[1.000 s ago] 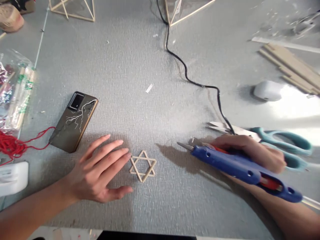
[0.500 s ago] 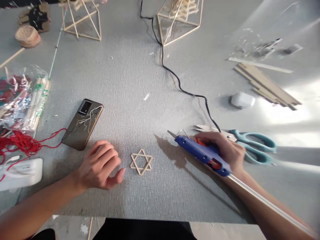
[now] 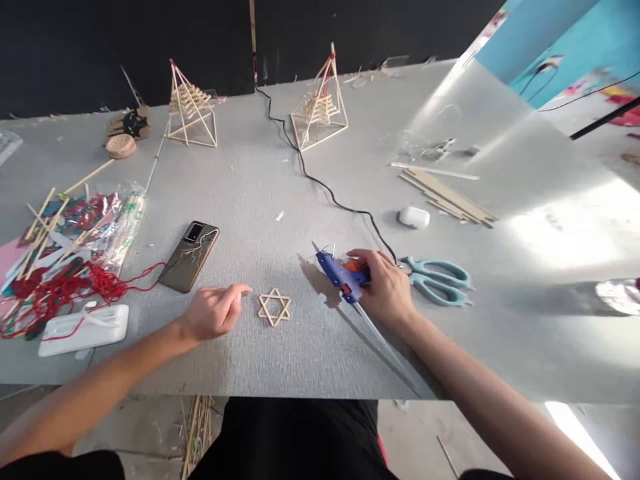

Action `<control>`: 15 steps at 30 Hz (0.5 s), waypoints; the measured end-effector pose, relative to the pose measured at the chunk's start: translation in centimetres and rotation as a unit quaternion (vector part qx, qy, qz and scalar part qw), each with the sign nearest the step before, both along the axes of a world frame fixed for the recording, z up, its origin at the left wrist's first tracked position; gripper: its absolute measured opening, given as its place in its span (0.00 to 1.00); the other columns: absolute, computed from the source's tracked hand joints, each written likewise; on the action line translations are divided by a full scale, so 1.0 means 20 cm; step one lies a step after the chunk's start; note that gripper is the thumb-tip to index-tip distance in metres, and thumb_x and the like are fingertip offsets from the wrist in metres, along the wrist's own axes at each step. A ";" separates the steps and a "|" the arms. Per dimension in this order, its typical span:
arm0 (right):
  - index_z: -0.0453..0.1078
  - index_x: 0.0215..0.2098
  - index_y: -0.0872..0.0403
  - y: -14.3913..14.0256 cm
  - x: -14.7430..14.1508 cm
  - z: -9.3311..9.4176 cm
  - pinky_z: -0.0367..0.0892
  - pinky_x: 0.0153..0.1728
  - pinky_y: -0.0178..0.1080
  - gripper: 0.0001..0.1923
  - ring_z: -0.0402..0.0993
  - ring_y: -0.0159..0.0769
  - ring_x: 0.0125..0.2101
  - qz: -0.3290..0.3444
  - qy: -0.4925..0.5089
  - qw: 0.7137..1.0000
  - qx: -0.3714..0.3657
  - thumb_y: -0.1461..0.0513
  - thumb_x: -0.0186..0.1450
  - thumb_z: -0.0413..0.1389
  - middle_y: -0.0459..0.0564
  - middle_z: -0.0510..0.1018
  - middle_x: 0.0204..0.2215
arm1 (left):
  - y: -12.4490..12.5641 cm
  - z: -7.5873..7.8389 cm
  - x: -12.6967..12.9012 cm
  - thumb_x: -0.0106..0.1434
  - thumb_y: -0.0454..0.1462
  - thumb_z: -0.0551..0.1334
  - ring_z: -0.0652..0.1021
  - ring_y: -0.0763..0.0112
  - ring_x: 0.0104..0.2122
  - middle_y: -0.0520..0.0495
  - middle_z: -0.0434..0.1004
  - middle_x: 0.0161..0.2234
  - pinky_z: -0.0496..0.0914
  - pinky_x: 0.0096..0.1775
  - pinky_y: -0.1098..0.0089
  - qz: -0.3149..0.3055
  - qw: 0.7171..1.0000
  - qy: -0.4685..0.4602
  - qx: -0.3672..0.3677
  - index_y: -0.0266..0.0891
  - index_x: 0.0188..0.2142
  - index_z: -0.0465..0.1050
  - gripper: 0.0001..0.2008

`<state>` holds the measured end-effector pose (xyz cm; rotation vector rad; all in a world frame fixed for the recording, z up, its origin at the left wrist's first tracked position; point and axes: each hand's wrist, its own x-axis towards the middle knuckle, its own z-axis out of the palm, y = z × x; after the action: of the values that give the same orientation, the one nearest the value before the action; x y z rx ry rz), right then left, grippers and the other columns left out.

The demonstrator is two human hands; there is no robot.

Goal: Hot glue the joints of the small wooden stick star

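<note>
My right hand is wrapped around a blue glue gun. Its nozzle points up and to the left over the table, and a clear glue stick sticks out of its rear. A small six-pointed star of thin wooden sticks lies flat between my two hands. Just left of the star is my left hand, empty, its index finger stretched out and the other fingers loosely curled. Light blue scissors lie beside my right hand. A dark phone rests above my left hand.
Two pyramid-shaped stick frames stand at the back. A black cord runs across the table to the glue gun. Red yarn, a white power bank and bagged sticks lie left. A white case and flat wooden strips lie right.
The view has tilted up, showing the far wall and more floor. My left index finger is now stretched toward the star. The glue gun, still in my right hand, has turned more upright.
</note>
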<state>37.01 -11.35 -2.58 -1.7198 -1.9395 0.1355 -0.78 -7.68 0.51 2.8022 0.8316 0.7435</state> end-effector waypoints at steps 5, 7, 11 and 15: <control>0.68 0.53 0.50 0.00 0.00 0.00 0.70 0.33 0.44 0.22 0.79 0.53 0.42 0.009 0.009 1.000 0.010 0.59 0.60 0.59 0.54 0.81 0.37 | 0.02 0.04 0.02 0.67 0.37 0.59 0.80 0.63 0.36 0.45 0.81 0.36 0.75 0.39 0.62 -0.025 0.999 -0.010 0.027 0.38 0.50 0.71 0.13; 0.68 0.53 0.50 0.00 0.00 0.00 0.70 0.34 0.44 0.22 0.79 0.52 0.41 0.011 0.014 1.000 0.015 0.60 0.59 0.59 0.53 0.81 0.37 | 0.02 0.06 0.05 0.64 0.42 0.63 0.80 0.56 0.45 0.40 0.81 0.43 0.74 0.46 0.56 -0.039 0.999 -0.013 0.029 0.37 0.54 0.69 0.21; 0.69 0.52 0.50 0.01 0.00 0.00 0.71 0.35 0.45 0.22 0.79 0.51 0.40 0.015 0.018 0.999 0.022 0.60 0.59 0.58 0.53 0.81 0.37 | 0.02 0.07 0.13 0.61 0.52 0.67 0.72 0.48 0.60 0.33 0.74 0.57 0.68 0.58 0.48 -0.077 0.997 0.001 0.005 0.37 0.60 0.66 0.33; 0.69 0.52 0.51 0.02 0.00 0.00 0.71 0.35 0.44 0.21 0.79 0.50 0.40 0.022 0.020 0.999 0.026 0.61 0.59 0.57 0.53 0.81 0.37 | 0.02 0.06 0.16 0.61 0.54 0.66 0.70 0.46 0.62 0.33 0.73 0.60 0.64 0.61 0.44 -0.105 0.994 0.012 -0.003 0.38 0.59 0.67 0.33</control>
<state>37.08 -11.05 -2.65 -1.6298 -1.9344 0.1328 2.34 -7.35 1.79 2.8388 0.5297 0.6735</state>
